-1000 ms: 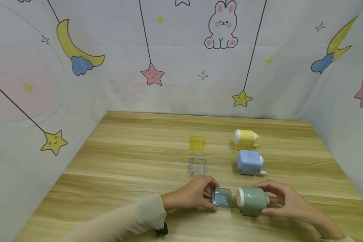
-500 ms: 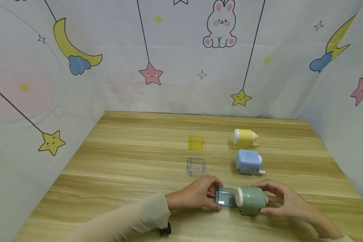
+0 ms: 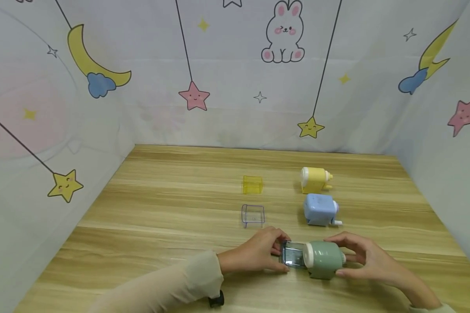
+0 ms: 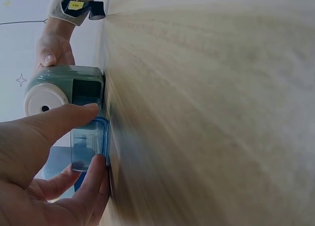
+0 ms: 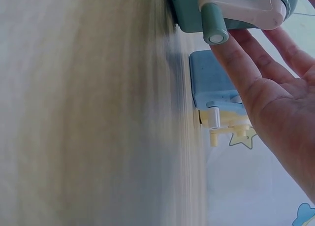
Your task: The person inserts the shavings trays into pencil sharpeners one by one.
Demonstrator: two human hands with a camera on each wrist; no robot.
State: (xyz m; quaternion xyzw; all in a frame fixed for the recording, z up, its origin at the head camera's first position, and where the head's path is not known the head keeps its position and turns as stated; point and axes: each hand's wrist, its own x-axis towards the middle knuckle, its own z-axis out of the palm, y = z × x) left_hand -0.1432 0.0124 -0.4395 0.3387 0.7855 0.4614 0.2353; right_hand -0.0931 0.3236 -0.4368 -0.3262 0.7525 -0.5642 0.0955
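Note:
My left hand point(image 3: 256, 252) pinches a clear blue-tinted shavings drawer point(image 3: 295, 256) between thumb and fingers. The drawer lies low over the table, at the left end of a green hand-crank pencil sharpener point(image 3: 325, 260). In the left wrist view, the dark slot point(image 4: 84, 92) under the sharpener's white round face point(image 4: 45, 100) stands beside the drawer point(image 4: 86, 147), partly behind my thumb. My right hand point(image 3: 370, 260) holds the green sharpener from its crank end, thumb in front and fingers behind. The crank handle point(image 5: 215, 24) hangs down in the right wrist view.
Behind the green sharpener stand a blue sharpener point(image 3: 320, 209) and a yellow sharpener point(image 3: 314, 179) on the wooden table point(image 3: 172, 191). To their left lie a clear purple-edged drawer point(image 3: 253, 214) and a yellow drawer point(image 3: 252, 185). A printed curtain point(image 3: 227, 126) encloses the table.
My left hand has moved right with the drawer, bringing it from a small gap up to the green sharpener's end. The right hand keeps its hold on the sharpener.

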